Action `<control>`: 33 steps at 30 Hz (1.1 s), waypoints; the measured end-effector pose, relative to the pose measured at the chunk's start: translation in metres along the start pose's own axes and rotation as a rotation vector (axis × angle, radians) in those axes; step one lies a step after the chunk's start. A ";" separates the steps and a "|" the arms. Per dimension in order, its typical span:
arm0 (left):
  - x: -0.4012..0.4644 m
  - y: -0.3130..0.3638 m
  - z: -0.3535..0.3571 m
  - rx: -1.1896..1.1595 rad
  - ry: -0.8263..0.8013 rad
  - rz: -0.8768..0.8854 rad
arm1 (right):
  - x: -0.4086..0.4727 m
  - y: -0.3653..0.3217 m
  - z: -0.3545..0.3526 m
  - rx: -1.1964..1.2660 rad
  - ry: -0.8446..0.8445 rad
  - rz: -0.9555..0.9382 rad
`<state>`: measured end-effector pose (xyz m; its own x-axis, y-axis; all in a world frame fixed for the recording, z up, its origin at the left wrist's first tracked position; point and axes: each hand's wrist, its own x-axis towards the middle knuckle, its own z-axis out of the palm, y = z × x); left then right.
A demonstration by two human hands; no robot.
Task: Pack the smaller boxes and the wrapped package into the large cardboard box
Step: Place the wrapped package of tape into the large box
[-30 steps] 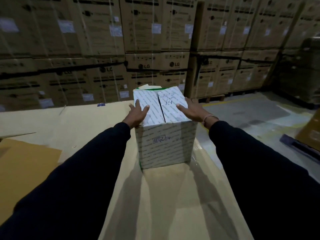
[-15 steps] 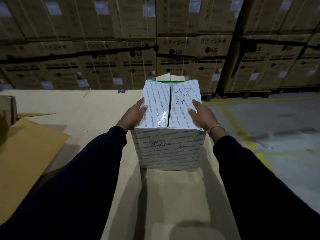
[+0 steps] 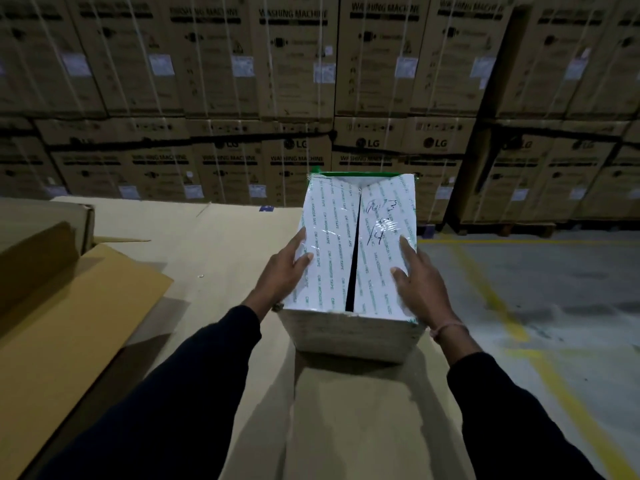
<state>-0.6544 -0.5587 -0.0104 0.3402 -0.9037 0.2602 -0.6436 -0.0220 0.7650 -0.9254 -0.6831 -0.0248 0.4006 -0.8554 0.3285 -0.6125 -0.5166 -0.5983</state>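
Note:
A white box wrapped in printed tape (image 3: pixel 332 268), with handwriting on its top and a dark slit down the middle, is tilted toward me above the cardboard surface (image 3: pixel 214 258). My left hand (image 3: pixel 282 275) grips its left edge, fingers spread on the top. My right hand (image 3: pixel 417 282) holds the right side, fingers laid flat on the top. At the far left the large cardboard box (image 3: pixel 45 237) shows an open flap.
A brown cardboard sheet (image 3: pixel 79 320) lies at the left beside the open box. Stacked washing machine cartons (image 3: pixel 298 98) form a wall behind. To the right is grey floor (image 3: pixel 554 306) with yellow lines.
Both hands have lifted and tilted the white box toward me, so its top faces the camera more. The view has swung left, bringing the open cardboard box into sight.

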 end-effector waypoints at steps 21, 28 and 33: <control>-0.183 0.030 -0.321 -0.025 0.241 0.242 | -0.148 -0.351 -0.021 -0.074 0.253 -0.285; -0.204 0.050 -0.436 0.141 0.377 0.380 | -0.166 -0.461 -0.017 -0.036 0.394 -0.388; -0.198 0.028 -0.513 0.262 0.487 0.418 | -0.140 -0.527 0.012 0.037 0.462 -0.491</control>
<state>-0.3880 -0.1615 0.2618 0.2568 -0.5653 0.7839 -0.9114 0.1282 0.3911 -0.6502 -0.2908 0.2359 0.2891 -0.4548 0.8423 -0.4065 -0.8550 -0.3221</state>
